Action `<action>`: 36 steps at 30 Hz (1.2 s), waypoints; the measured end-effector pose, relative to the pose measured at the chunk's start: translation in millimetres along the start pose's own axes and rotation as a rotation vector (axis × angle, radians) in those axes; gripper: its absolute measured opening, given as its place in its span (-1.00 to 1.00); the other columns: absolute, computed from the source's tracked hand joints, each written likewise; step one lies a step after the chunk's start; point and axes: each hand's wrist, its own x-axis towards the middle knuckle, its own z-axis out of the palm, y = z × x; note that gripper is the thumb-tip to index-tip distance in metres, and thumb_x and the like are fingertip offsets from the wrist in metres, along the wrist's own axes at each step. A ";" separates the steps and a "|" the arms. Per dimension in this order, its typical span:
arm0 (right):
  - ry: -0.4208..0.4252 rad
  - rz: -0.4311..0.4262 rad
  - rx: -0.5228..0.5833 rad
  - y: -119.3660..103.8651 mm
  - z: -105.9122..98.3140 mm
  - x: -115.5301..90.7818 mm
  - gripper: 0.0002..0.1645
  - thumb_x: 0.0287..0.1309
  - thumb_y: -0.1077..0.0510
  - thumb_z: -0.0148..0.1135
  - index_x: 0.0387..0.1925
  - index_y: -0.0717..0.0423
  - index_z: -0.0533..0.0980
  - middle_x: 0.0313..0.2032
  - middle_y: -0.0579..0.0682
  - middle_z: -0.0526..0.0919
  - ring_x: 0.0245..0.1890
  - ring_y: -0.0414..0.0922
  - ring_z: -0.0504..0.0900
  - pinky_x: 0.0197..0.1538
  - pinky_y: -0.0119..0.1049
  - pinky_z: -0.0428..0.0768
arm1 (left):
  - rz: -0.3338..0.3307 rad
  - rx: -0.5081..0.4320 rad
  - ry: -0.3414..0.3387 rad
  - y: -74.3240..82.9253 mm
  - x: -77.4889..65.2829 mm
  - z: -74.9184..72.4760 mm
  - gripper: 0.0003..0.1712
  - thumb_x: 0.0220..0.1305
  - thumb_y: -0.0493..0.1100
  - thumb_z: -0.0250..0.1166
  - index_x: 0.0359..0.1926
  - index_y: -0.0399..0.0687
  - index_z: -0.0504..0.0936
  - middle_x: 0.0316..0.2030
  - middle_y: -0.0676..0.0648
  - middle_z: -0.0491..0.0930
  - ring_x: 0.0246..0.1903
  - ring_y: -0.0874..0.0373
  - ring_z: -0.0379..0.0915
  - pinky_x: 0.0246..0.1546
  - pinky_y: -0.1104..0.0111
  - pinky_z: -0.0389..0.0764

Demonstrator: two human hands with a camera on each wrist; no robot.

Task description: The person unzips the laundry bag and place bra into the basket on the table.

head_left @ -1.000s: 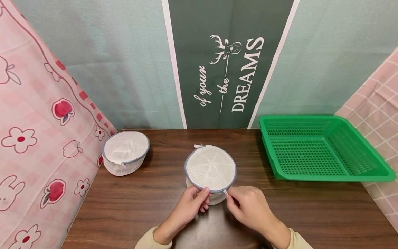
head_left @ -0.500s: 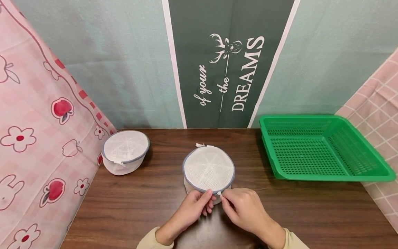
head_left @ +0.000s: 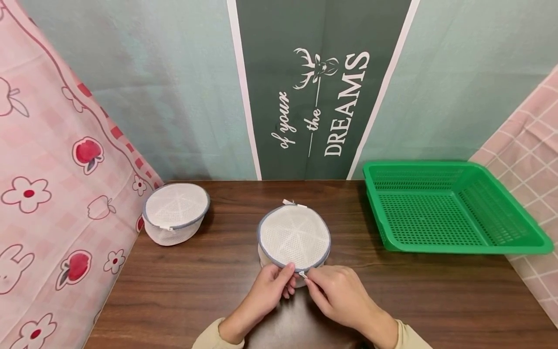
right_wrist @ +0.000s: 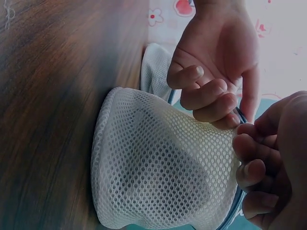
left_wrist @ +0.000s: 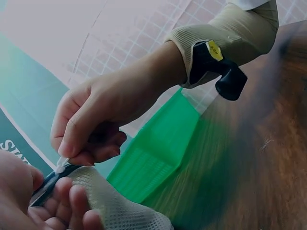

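A round white mesh laundry bag point(head_left: 294, 235) with a blue-grey zipped rim stands upright on the table in front of me. My left hand point(head_left: 267, 290) pinches its near rim between thumb and fingers. Just to the right, my right hand point(head_left: 342, 295) pinches the white zipper pull point(head_left: 302, 275) at the same rim. In the left wrist view, the pull point(left_wrist: 61, 165) shows at the right thumb and fingertips. Seen from the right wrist, the mesh side point(right_wrist: 153, 158) bulges and a darker shape shows faintly through it; what it is I cannot tell.
At the back left sits a second mesh laundry bag point(head_left: 176, 206), its top covered, beside a pink patterned cloth point(head_left: 65, 194). A green plastic basket point(head_left: 436, 245) stands at the right on the brown wooden table point(head_left: 174, 291). Behind hangs a green curtain point(head_left: 187, 97).
My right hand has moved left with the zipper pull along the near rim, closer to my left hand. The bag has turned slightly, its rear white tab shifting right.
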 end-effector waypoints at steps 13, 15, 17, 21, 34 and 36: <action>0.041 -0.025 -0.038 4.6 -0.7 2.3 -0.66 0.18 0.14 0.21 -0.61 -0.20 0.30 -0.65 -0.38 0.16 -0.62 -0.45 0.13 -0.53 -0.55 0.16 | -0.030 -0.030 0.043 -2.9 -0.7 0.6 -0.59 0.55 -0.17 0.12 -0.22 -0.57 0.57 -0.56 0.03 0.48 -0.57 0.29 0.41 -0.50 0.51 0.48; 0.045 -0.021 -0.058 5.0 -0.9 2.5 -0.67 0.20 0.12 0.18 -0.62 -0.20 0.31 -0.65 -0.37 0.17 -0.62 -0.44 0.14 -0.54 -0.54 0.17 | -0.030 -0.032 0.039 -3.2 -0.7 0.9 -0.59 0.55 -0.17 0.12 -0.22 -0.57 0.57 -0.56 0.03 0.48 -0.57 0.29 0.41 -0.51 0.51 0.48; 0.061 -0.027 -0.076 5.8 -0.7 2.7 -0.67 0.19 0.12 0.18 -0.62 -0.20 0.32 -0.66 -0.36 0.19 -0.63 -0.42 0.16 -0.54 -0.52 0.17 | -0.031 -0.035 0.038 -3.2 -0.4 1.3 -0.59 0.55 -0.17 0.12 -0.21 -0.57 0.57 -0.56 0.03 0.48 -0.57 0.29 0.40 -0.51 0.51 0.48; 0.085 -0.034 -0.103 6.8 -0.6 3.7 -0.71 0.11 0.12 0.21 -0.63 -0.19 0.35 -0.67 -0.35 0.23 -0.65 -0.40 0.19 -0.56 -0.50 0.17 | -0.030 -0.038 0.039 -3.5 -0.3 1.5 -0.60 0.55 -0.18 0.11 -0.22 -0.56 0.58 -0.56 0.03 0.47 -0.58 0.29 0.40 -0.52 0.52 0.47; 0.115 -0.031 -0.123 10.6 -2.1 4.2 -0.72 0.01 0.14 0.20 -0.65 -0.20 0.32 -0.66 -0.35 0.23 -0.65 -0.37 0.20 -0.57 -0.47 0.20 | -0.027 -0.042 0.053 -3.3 -0.9 1.6 -0.62 0.54 -0.18 0.13 -0.23 -0.53 0.59 -0.57 0.04 0.47 -0.59 0.30 0.40 -0.53 0.52 0.47; 0.118 -0.029 -0.129 11.5 -2.9 4.1 -0.71 0.00 0.14 0.19 -0.66 -0.20 0.31 -0.66 -0.35 0.23 -0.65 -0.37 0.20 -0.57 -0.46 0.19 | -0.025 -0.043 0.057 -2.8 -1.1 1.7 -0.62 0.53 -0.19 0.13 -0.24 -0.53 0.59 -0.57 0.04 0.47 -0.59 0.30 0.40 -0.53 0.53 0.47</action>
